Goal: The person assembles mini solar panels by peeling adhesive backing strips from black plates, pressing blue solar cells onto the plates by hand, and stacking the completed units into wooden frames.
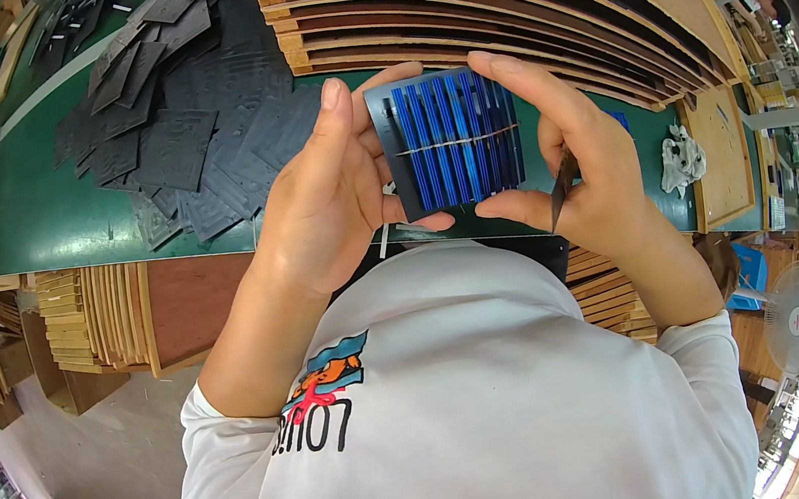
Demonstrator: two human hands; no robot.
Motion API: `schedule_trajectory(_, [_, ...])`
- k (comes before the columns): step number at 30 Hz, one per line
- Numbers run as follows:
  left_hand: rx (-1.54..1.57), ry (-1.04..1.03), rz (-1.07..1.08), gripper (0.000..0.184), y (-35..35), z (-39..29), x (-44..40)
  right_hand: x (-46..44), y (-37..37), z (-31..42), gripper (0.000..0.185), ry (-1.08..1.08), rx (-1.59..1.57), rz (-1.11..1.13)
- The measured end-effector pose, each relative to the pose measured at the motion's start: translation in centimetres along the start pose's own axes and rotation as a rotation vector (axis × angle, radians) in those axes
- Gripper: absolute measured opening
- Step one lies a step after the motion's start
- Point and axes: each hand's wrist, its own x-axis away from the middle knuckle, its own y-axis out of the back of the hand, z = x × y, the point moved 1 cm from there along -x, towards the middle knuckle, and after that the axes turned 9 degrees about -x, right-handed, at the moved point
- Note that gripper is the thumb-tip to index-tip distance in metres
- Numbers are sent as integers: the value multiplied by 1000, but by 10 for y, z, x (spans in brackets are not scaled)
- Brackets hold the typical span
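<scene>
Currently, the striped panel (458,141) is supported by the spread left hand (311,190) and edge-pinched by the right hand (609,166), pointed tool (564,189) tucked in; steadiness is called for

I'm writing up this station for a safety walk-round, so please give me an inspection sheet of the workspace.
Surface: green tabletop, partly covered.
Job's things: dark square panel with blue strips, a thin pale line across them; thin dark pointed tool.
Clutter: loose overlapping pile of dark square plates; crumpled white material.
Hands: left hand supports the panel on its fingers, thumb off it; right hand holds the tool, finger and thumb at the panel's edges.
Cables: nothing seen.
Surroundings: stacked wooden trays; white round fan; blue plastic container.
</scene>
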Motion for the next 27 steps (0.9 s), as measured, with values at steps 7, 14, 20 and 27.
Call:
schedule_trajectory(7, [-3, 4, 68, 75, 2, 2, 1, -1, -2, 2, 82, -36, -65, 23])
schedule_trajectory(14, [143, -56, 108, 74, 3, 6, 0, -1, 0, 2, 86, -45, -109, -17])
schedule_trajectory(20, [121, -70, 113, 74, 2, 7, -1, 0, -1, 3, 88, -88, -167, -18])
schedule_trajectory(27, [150, -69, 111, 74, 1, 7, 1, 1, -1, 0, 88, -78, -172, -24])
